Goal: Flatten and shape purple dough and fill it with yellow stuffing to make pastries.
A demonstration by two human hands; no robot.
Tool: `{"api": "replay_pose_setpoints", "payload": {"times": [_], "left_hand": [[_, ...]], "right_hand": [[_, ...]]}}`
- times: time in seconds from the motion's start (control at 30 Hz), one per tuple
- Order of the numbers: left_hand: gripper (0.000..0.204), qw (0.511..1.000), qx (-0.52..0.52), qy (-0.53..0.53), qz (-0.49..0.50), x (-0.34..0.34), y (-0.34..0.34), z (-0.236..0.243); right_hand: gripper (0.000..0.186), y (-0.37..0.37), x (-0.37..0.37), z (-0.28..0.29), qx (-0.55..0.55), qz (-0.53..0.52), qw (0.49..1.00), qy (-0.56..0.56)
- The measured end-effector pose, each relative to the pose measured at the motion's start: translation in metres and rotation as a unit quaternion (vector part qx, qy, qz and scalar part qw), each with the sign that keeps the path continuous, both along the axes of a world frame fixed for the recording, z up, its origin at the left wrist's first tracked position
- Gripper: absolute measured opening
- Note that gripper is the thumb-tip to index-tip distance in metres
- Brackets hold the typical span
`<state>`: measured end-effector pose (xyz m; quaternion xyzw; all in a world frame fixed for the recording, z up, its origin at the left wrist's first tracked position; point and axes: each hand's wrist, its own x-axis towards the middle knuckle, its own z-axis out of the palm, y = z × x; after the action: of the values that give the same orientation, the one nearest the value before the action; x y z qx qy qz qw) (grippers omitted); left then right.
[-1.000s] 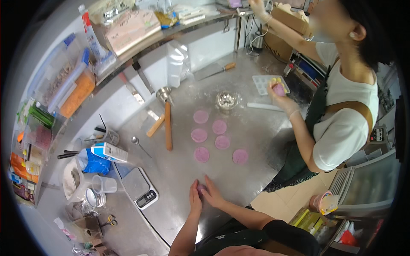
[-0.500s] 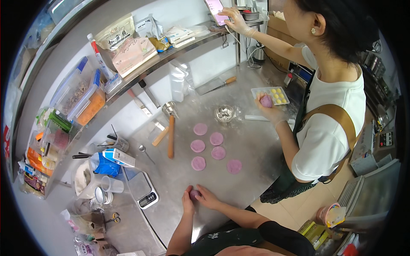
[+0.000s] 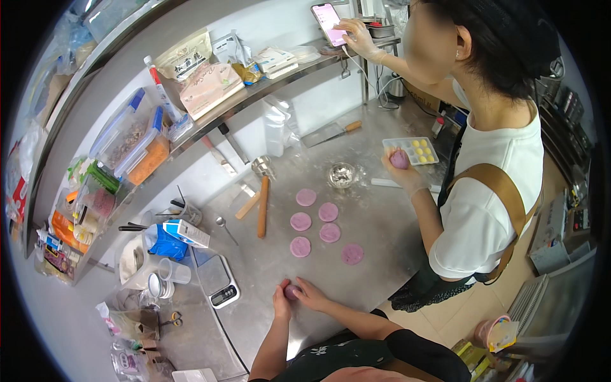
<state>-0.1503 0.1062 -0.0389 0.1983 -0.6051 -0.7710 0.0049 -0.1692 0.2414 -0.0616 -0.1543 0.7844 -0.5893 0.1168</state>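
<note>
Between my two hands, low over the near part of the steel table, is a small ball of purple dough [image 3: 291, 292]. My left hand [image 3: 282, 302] curls round one side of it and my right hand [image 3: 310, 297] closes round the other. Several flat purple dough discs [image 3: 300, 221] lie on the table just beyond my hands. The nearest on the right is a disc [image 3: 352, 254] set apart from the others. To the left of my hands stands a white digital scale [image 3: 224, 294] with nothing visible on its plate.
A co-worker [image 3: 487, 210] at the right holds purple dough [image 3: 399, 159] and touches a phone [image 3: 328, 24]. Near them sit a tray of yellow balls [image 3: 417, 151] and a metal bowl [image 3: 342, 175]. A rolling pin [image 3: 262, 207], spoon [image 3: 226, 230] and scraper knife [image 3: 331, 132] lie farther off.
The whole view has shifted slightly, so the table's things appear a little right and lower. My hands keep their hold on the dough ball. The co-worker's hand stays at the phone.
</note>
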Motion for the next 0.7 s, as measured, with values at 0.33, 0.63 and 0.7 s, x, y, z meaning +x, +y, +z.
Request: {"api": "replay_pose_setpoints", "payload": {"times": [0.33, 0.63, 0.7], "left_hand": [[0.056, 1.0, 0.001, -0.012, 0.004, 0.002, 0.0, 0.0], [0.056, 1.0, -0.005, -0.014, -0.003, 0.002, -0.002, -0.004], [0.057, 1.0, -0.004, -0.016, -0.005, 0.001, -0.002, -0.003]], "right_hand": [[0.067, 0.002, 0.0, 0.005, -0.018, 0.018, 0.999, -0.022], [0.066, 0.004, 0.001, 0.012, -0.024, 0.013, 0.999, -0.044], [0.066, 0.004, 0.0, 0.013, -0.024, 0.011, 0.999, -0.048]]}}
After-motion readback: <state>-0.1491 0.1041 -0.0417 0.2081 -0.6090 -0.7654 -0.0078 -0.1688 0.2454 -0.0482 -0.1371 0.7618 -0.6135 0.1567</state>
